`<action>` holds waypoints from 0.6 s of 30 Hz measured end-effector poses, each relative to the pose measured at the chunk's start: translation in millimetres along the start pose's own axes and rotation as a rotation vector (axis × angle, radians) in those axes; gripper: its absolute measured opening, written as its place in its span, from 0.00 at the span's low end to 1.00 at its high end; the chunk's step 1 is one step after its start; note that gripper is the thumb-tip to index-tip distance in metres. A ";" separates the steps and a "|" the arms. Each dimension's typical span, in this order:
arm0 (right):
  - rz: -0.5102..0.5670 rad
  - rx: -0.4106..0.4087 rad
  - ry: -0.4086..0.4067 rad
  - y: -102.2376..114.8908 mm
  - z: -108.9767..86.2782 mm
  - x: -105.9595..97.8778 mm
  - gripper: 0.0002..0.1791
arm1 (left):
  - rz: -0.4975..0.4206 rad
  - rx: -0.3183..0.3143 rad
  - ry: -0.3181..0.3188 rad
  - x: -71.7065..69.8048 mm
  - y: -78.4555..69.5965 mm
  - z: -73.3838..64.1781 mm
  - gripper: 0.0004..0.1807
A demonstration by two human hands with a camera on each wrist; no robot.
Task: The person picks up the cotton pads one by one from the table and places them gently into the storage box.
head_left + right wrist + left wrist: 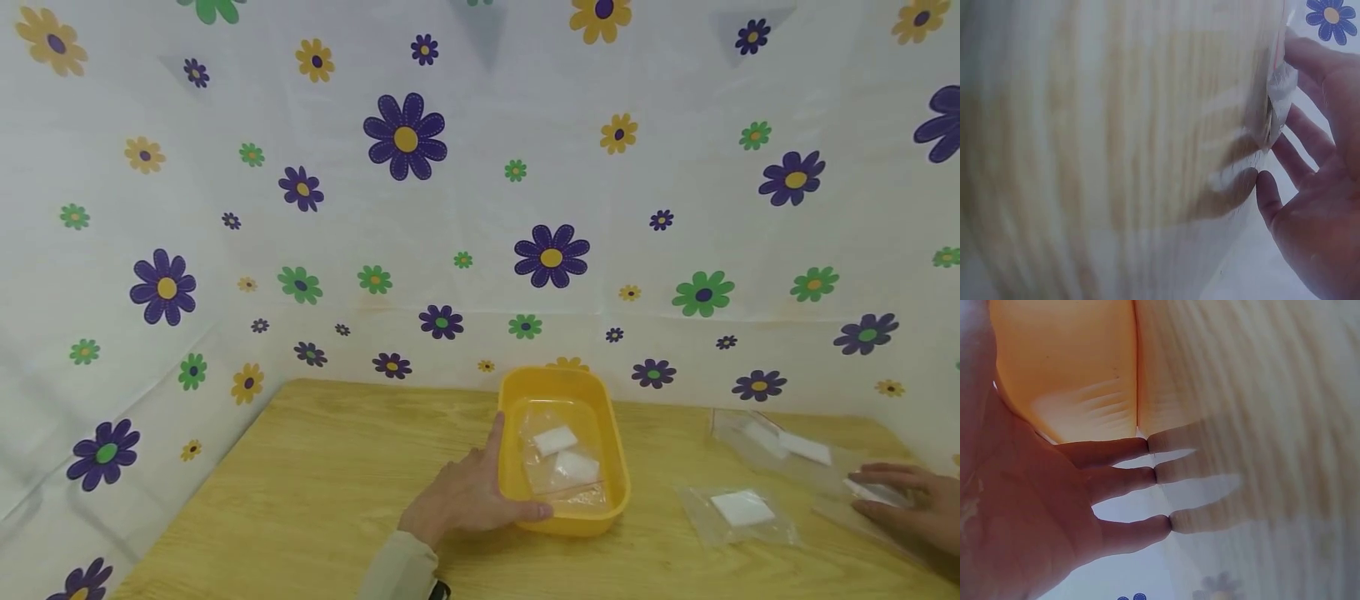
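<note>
A yellow plastic bin (618,467) stands on the table with clear zip bags in it that hold flat white pieces (555,440). My left hand (480,496) is at its left side, thumb over the near rim and forefinger along the wall. In the left wrist view, fingertips (1163,526) of that hand meet the tabletop beside the bin. At the far right, my right hand (918,504) lies over a clear zip bag (873,490) with a white piece inside. Fingers and thumb extend to either side of the white piece, touching the plastic.
Another clear bag with a white piece (742,507) lies between the bin and my right hand. Behind it are more bagged white pieces (804,447). The wooden table (322,492) meets a flower-print sheet (465,208) at its back edge.
</note>
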State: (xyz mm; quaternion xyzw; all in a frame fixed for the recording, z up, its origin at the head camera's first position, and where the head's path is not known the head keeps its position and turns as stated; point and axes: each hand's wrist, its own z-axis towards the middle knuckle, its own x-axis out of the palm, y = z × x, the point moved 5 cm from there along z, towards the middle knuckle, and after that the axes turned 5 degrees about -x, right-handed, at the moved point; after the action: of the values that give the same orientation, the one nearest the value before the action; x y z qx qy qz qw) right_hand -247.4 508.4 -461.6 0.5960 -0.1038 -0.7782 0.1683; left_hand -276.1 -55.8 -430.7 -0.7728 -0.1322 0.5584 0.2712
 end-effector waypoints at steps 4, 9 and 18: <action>0.051 -0.066 -0.121 -1.8 -1.6 -1.0 0.16 | 0.008 -0.011 0.006 1.0 1.4 -1.3 0.76; 0.114 -0.124 -0.206 1.3 -4.7 -4.2 0.07 | -0.002 -0.009 0.014 1.6 1.5 -1.2 0.76; 0.187 -0.143 -0.248 3.4 -9.0 -9.8 0.11 | 0.019 -0.013 0.013 0.5 0.5 -0.4 0.77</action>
State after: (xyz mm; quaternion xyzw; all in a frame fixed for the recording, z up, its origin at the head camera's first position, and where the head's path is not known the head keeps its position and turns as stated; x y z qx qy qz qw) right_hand -236.0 509.5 -454.0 0.4696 -0.1234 -0.8322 0.2680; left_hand -275.7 -56.1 -431.3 -0.7794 -0.1268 0.5550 0.2617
